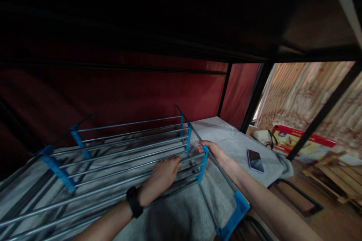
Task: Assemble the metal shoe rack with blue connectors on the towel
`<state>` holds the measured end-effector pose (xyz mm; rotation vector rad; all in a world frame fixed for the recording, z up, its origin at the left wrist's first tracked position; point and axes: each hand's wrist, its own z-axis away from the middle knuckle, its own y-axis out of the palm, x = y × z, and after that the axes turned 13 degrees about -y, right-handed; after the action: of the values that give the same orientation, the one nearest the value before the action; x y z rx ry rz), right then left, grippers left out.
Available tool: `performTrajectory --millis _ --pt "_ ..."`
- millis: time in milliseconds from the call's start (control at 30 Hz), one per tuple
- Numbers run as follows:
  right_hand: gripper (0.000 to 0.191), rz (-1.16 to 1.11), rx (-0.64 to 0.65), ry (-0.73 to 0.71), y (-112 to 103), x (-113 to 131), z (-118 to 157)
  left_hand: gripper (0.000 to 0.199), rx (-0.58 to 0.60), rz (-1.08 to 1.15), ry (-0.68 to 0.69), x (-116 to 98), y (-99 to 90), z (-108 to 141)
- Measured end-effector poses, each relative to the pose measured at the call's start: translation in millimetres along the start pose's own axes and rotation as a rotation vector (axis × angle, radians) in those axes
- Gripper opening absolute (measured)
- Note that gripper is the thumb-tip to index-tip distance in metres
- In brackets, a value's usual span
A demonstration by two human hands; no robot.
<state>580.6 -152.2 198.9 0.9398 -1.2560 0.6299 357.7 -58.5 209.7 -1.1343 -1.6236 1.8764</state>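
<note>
A rack of long grey metal rods joined by blue plastic brackets lies on a grey cloth. My left hand, with a black watch on its wrist, is closed over the rods near the rack's right end; its fingertips are partly hidden. At that end my right hand wraps around the dark side pole, right by a blue bracket. Lower down the same pole sits another blue bracket. On the left, several more blue brackets hold the other rod ends.
A phone lies on the grey cloth to the right. Black frame posts and a dark panel overhead enclose the space, with red sheeting behind. Beyond stand a red and yellow box and a wooden slatted piece.
</note>
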Motion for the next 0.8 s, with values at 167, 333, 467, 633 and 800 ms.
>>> performTrajectory --millis 167,333,467,633,800 --pt "0.010 -0.083 -0.069 0.032 9 -5 -1 0.031 0.010 -0.033 0.005 5 -4.2 3" --pt "0.008 -0.067 -0.098 0.016 16 -6 1 0.030 -0.008 -0.050 0.013 10 -4.5 5" --pt "0.006 -0.027 -0.119 0.013 19 -7 5 0.031 -0.013 -0.039 0.030 12 -2.4 6" --pt "0.015 0.004 -0.134 0.017 20 -9 8 0.031 -0.030 -0.033 0.044 12 -1.8 9" --pt "0.015 0.062 -0.149 -0.013 22 -9 8 0.031 -0.025 -0.026 0.056 12 -3.7 11"
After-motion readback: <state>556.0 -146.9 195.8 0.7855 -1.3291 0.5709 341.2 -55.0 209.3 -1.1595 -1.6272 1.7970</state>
